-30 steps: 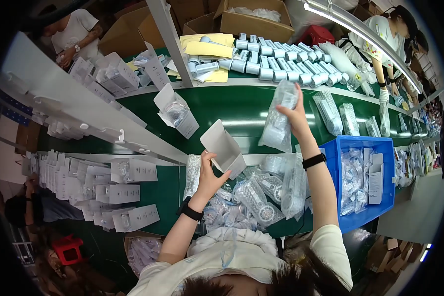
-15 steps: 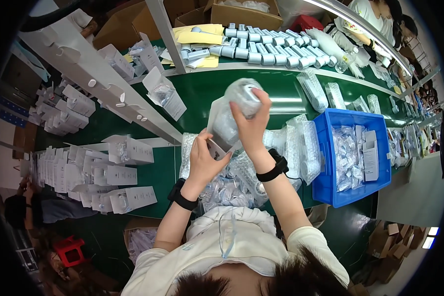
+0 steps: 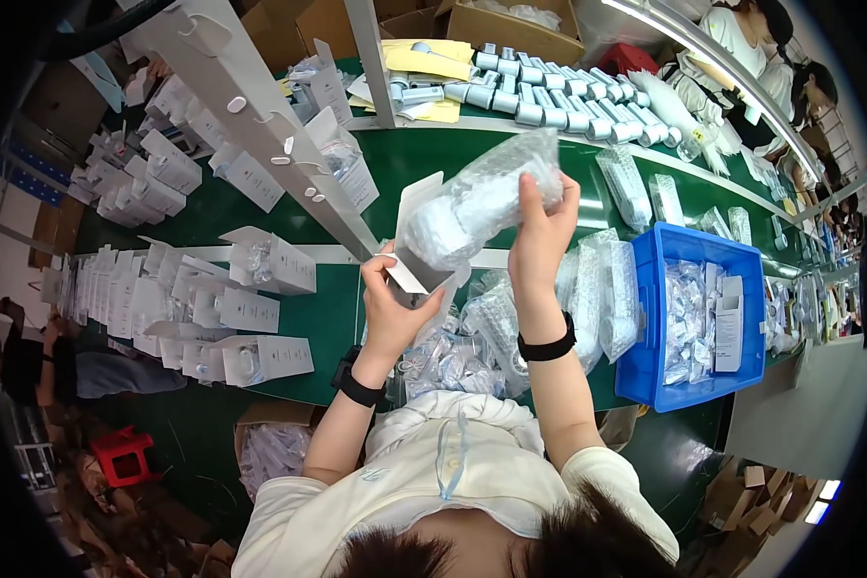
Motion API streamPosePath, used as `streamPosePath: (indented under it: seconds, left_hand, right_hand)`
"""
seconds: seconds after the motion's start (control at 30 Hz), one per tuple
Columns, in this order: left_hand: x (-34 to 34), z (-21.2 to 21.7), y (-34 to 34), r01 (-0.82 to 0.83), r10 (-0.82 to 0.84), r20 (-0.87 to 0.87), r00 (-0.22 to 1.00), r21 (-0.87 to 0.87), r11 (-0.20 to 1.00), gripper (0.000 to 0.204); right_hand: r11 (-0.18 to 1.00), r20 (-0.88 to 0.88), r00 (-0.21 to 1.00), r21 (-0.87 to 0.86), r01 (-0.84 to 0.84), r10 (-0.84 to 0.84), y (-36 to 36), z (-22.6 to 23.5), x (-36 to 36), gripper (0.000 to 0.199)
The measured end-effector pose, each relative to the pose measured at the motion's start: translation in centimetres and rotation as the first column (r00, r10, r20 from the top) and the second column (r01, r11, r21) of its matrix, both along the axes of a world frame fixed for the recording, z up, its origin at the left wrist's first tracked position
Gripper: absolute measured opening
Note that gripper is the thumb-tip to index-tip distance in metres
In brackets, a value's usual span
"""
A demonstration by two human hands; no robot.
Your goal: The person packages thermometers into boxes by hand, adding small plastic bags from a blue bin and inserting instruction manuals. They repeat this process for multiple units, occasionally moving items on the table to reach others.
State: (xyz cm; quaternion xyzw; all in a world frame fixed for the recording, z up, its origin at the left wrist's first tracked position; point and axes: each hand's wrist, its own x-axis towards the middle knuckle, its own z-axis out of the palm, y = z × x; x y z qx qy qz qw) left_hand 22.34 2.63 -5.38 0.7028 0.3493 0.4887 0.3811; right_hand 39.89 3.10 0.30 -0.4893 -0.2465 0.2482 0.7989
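Note:
A small white carton (image 3: 422, 281) with its flaps up is gripped by my left hand (image 3: 392, 310), thumb and fingers on opposite sides. My right hand (image 3: 546, 231) pinches the upper end of a bubble-wrap pouch (image 3: 491, 188) with a whitish object inside. The pouch lies tilted over the carton, its lower end at the carton's mouth; how far it reaches inside is hidden. Below my hands, small clear plastic bags (image 3: 443, 364) with whitish contents lie in a heap. More bubble-wrapped pieces (image 3: 615, 294) lie to the right, near my right wrist.
At the right stands a blue bin (image 3: 645, 378) holding small bags and a white carton. Several open white cartons (image 3: 270, 361) line the left. Grey-white cylindrical parts (image 3: 549, 111) stand in rows at the back. A metal post (image 3: 260, 120) rises at the left. Other people work beyond.
My right hand has moved right and slightly down, its grip now at the pouch's upper end. The pouch is more stretched out and slanted over the carton. The view has shifted slightly.

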Motion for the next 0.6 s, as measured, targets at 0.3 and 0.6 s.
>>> streamPosePath:
  seconds: [0.3,0.6]
  left_hand:
    - [0.4,0.6,-0.9,-0.005,0.007,0.007,1.000,-0.215,0.977,0.066]
    - [0.3,0.4,-0.6,-0.065,0.065,-0.008,0.998,-0.077,0.995,0.065]
  right_hand:
    - [0.996,-0.119,0.993,-0.088,0.011,-0.022,-0.6,-0.5,-1.2,0.047]
    - [0.972,0.279,0.940,-0.181,-0.148,0.195,-1.5,0.7,-0.3,0.060]
